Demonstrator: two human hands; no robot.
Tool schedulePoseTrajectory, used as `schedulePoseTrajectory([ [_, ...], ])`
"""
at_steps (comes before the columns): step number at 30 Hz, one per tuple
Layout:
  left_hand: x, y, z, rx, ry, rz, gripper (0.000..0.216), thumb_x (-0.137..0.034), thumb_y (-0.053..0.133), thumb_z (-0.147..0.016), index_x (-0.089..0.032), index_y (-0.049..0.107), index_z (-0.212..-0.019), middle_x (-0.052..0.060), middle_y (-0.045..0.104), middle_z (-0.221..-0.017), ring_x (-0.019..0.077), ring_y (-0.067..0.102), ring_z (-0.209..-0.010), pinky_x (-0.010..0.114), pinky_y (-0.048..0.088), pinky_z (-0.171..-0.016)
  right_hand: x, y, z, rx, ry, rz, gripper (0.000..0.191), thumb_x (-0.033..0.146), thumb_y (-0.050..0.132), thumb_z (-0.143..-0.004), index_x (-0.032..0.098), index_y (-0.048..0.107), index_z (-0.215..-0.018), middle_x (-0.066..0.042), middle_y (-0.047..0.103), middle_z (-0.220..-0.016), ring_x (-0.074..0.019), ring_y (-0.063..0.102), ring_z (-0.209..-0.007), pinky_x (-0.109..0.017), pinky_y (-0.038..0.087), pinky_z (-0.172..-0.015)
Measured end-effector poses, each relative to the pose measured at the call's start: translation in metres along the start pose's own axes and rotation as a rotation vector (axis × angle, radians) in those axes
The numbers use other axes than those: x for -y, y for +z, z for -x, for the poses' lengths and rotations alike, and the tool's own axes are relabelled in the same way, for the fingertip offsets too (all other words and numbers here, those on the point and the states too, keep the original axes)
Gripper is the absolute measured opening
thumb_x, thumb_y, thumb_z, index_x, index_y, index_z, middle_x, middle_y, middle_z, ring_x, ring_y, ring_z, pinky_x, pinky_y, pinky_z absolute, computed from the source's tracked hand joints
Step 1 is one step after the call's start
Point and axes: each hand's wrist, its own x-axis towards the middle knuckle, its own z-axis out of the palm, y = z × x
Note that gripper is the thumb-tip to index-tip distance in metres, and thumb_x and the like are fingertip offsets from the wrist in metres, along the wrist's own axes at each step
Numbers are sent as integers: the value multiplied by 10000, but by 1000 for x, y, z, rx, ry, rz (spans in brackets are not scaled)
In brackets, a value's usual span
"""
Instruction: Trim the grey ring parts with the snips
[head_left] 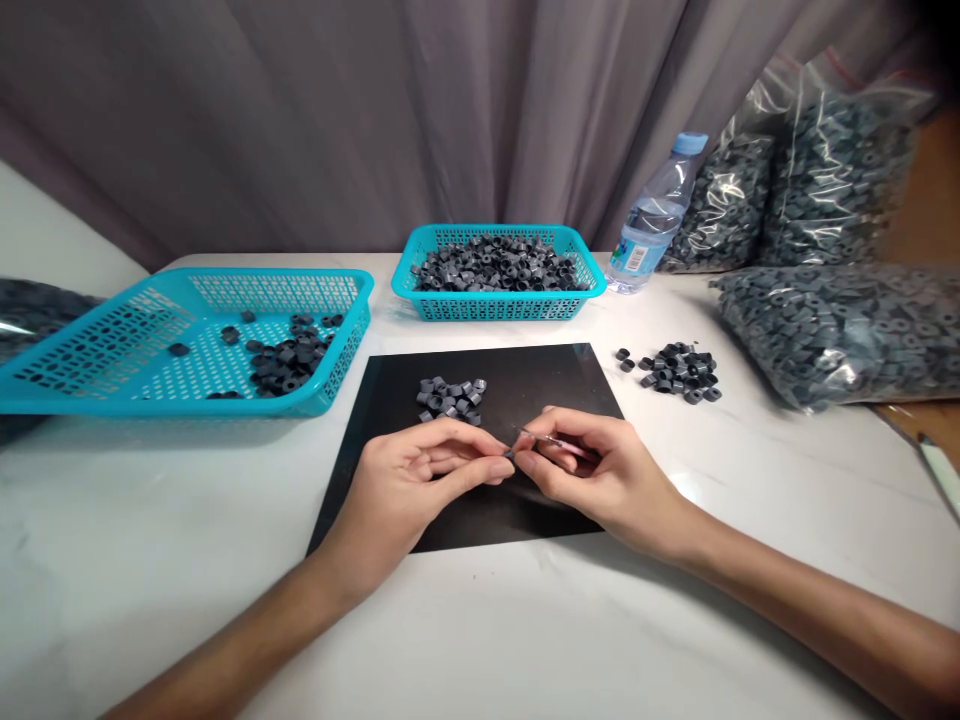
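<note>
Both hands meet over a black mat point(525, 385) on the white table. My left hand point(420, 480) pinches a small grey ring point(509, 454) between thumb and fingertips. My right hand point(592, 475) is closed on a thin pink-handled tool point(559, 443) whose tip touches the ring. A small heap of grey rings point(451, 397) lies on the mat just beyond my left hand.
A teal basket point(187, 345) with a few rings stands at the left, a fuller teal basket point(499, 268) at the back centre. A loose ring pile point(679, 372), a water bottle point(652, 218) and clear bags of rings point(840, 330) are at the right.
</note>
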Motion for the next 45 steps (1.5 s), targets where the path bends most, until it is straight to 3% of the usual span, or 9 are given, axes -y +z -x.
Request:
schedulePoseTrajectory([
  [9,-2,-1,0,-4,-57,-25,104,-278,850,-799,-199,788,-824,13,804,-859,157,770,-773,196,623,-786,-1,-5,-5,-154,43,44,207,374,624,-962,188,635,-870,25,487,-726,-114,396,-641,-227,346,-560],
  [13,-2,-1,0,2,-46,-4,111,-270,858,-792,-201,783,-835,11,806,-904,153,772,-811,191,618,-812,-6,-11,-11,-270,35,88,288,434,605,-972,191,589,-818,39,413,-697,-113,351,-624,-231,318,-546],
  [16,-1,-1,1,8,-50,8,108,-263,854,-797,-199,780,-844,6,804,-895,149,773,-810,183,615,-814,-3,-12,-10,-184,46,46,313,465,643,-944,199,571,-795,50,376,-672,-110,331,-599,-234,291,-517],
  [19,-1,-2,1,21,-51,11,105,-263,850,-800,-202,782,-852,-2,802,-867,144,773,-801,170,612,-801,2,-8,-6,-15,42,-22,234,400,662,-930,193,603,-841,49,425,-671,-99,325,-576,-232,286,-507],
  [22,0,-1,1,32,-52,13,105,-268,850,-800,-204,788,-855,-5,803,-852,143,775,-806,158,610,-787,3,-5,-3,60,38,-55,179,346,666,-925,181,626,-865,62,401,-649,-86,289,-549,-231,263,-493],
  [29,0,-1,0,48,-67,30,80,-248,841,-807,-196,793,-844,4,803,-852,145,772,-800,162,613,-773,0,-6,-3,76,44,-24,28,189,666,-868,172,675,-888,72,386,-650,-76,291,-550,-233,228,-494],
  [35,0,0,0,57,-85,11,73,-246,843,-805,-198,794,-830,-4,800,-816,139,773,-783,147,605,-768,-3,-7,-2,92,62,23,146,86,616,-801,182,672,-895,80,387,-656,-73,309,-568,-230,234,-514],
  [45,-1,0,-2,80,-108,-5,64,-250,824,-823,-194,793,-817,1,785,-784,140,757,-750,158,602,-742,-4,-8,-5,87,91,23,132,98,620,-807,185,665,-895,80,399,-654,-77,320,-577,-233,240,-525],
])
